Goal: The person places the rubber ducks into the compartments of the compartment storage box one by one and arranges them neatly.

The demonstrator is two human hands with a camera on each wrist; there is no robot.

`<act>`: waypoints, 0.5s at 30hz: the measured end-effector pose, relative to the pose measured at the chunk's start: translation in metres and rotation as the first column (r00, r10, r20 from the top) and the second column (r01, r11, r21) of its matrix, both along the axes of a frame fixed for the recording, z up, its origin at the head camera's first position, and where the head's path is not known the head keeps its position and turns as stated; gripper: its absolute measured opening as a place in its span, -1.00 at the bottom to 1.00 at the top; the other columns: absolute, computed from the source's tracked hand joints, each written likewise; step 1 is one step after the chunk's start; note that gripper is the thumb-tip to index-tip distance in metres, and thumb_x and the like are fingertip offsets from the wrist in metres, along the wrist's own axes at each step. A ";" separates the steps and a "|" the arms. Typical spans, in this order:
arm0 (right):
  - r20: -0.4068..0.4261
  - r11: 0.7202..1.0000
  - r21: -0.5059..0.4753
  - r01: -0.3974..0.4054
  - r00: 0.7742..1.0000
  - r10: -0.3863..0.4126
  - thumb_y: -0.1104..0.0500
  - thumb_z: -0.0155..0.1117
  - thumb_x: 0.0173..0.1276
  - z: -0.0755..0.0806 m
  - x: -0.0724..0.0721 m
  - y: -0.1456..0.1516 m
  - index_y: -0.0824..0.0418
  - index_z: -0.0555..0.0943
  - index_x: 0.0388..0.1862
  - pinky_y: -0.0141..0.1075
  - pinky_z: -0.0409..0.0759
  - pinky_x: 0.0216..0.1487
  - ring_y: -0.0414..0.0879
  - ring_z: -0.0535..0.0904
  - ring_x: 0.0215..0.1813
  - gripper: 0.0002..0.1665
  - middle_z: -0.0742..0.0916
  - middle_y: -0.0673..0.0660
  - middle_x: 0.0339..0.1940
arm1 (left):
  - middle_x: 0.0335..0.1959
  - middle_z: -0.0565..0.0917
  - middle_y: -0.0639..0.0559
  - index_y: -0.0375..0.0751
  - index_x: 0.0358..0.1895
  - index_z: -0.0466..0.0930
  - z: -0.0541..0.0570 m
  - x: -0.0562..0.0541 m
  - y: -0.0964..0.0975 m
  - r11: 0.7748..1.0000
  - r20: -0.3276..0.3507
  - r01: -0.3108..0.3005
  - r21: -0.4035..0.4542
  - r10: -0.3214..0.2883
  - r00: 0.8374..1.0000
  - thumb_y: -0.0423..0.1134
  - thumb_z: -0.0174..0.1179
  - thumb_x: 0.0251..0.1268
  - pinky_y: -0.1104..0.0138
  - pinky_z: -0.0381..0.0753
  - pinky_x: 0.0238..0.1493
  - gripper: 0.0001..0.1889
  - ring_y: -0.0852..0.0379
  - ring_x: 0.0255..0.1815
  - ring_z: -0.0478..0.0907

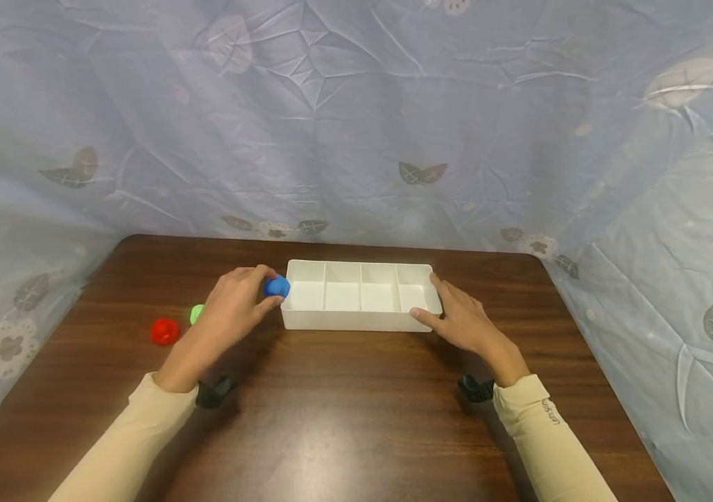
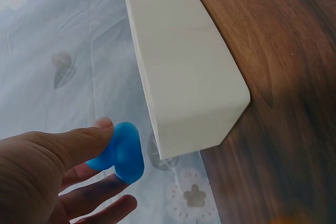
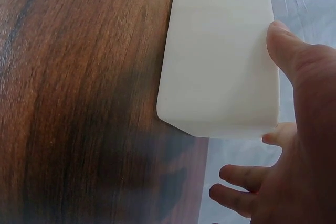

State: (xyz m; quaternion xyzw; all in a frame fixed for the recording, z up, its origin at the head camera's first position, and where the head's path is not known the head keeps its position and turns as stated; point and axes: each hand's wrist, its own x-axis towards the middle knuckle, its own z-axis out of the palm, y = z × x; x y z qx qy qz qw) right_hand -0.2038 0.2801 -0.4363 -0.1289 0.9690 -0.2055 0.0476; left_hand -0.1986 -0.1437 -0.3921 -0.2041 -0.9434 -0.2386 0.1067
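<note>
Watching remotely, I see L hand pinching blue piece. R hand, fingers spread, touches tray, prob. for steadiness.

We find the head view evenly and moderately bright, a pale glare lying on the near part of the bench and soft shadows under both sleeves. The left wrist view looks hazy, its cloth washed out; the right wrist view shows us a dusky right grip.
</note>
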 end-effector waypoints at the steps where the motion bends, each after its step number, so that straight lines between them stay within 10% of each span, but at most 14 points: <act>1: 0.011 1.000 -0.003 0.003 1.000 -0.003 -0.48 0.05 0.57 -0.001 0.000 0.001 0.24 -0.10 0.80 0.50 0.15 0.61 0.39 0.14 0.75 0.21 0.20 0.36 0.78 | 0.01 0.82 -0.27 -0.32 0.10 0.64 0.000 -0.001 0.002 1.000 0.002 0.002 0.003 -0.002 1.000 -0.21 0.47 0.38 -0.17 0.66 0.19 -0.64 -0.31 0.09 0.71; 15: 0.030 1.000 0.006 0.008 1.000 -0.008 -0.49 0.02 0.58 0.000 0.001 0.000 0.23 -0.13 0.80 0.50 0.15 0.60 0.39 0.16 0.74 0.21 0.20 0.37 0.77 | -0.01 0.81 -0.23 -0.29 0.13 0.64 0.006 -0.015 0.036 1.000 0.047 0.019 -0.020 -0.018 0.999 -0.13 0.43 0.44 -0.12 0.66 0.17 -0.63 -0.28 0.06 0.68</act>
